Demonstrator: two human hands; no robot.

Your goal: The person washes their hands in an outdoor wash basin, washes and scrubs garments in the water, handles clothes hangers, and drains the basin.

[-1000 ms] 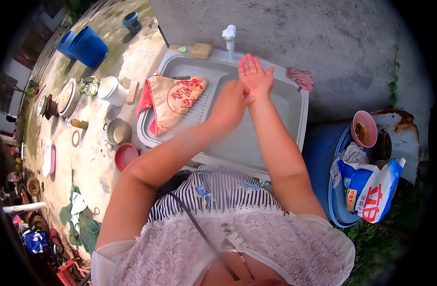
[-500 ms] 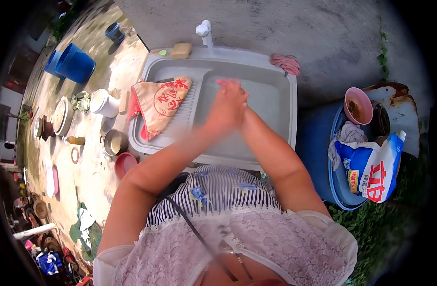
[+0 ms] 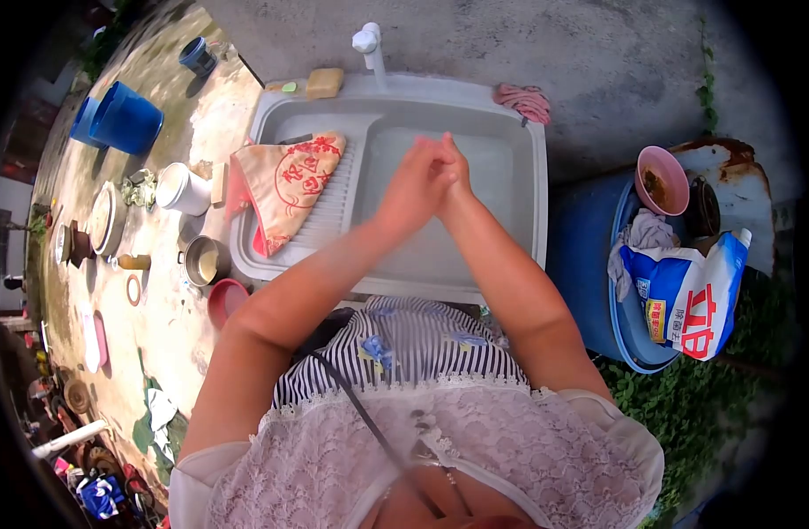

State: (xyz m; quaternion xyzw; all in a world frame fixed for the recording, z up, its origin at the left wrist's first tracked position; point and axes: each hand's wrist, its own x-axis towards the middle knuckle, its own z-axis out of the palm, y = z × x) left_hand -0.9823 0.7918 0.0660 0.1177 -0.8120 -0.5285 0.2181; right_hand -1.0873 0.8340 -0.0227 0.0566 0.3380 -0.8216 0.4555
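My left hand [image 3: 413,187] and my right hand [image 3: 455,174] are pressed together above the basin of the grey sink [image 3: 538,207]. The left hand's fingers are closed round the right hand, and the right hand's fingers are mostly hidden. Nothing else shows between the palms. To the left of my hands, a beige cloth item with red printing and red edging [image 3: 300,181] lies on the ribbed drainboard [image 3: 335,192]. Behind the basin stands a white tap [image 3: 369,44]. A tan block, like soap or a sponge [image 3: 325,83], sits on the back rim.
A pink cloth [image 3: 523,103] rests on the sink's back right corner. At right, a blue barrel [image 3: 589,264] bears a pink bowl [image 3: 663,181] and a blue-and-white bag [image 3: 686,300]. Left on the ground are a white bucket [image 3: 184,189], a metal pot [image 3: 204,261] and blue buckets [image 3: 128,119].
My hands stay together above the basin, with the grip between them slightly shifted. The whole view has moved a little, so the sink sits slightly higher and further left.
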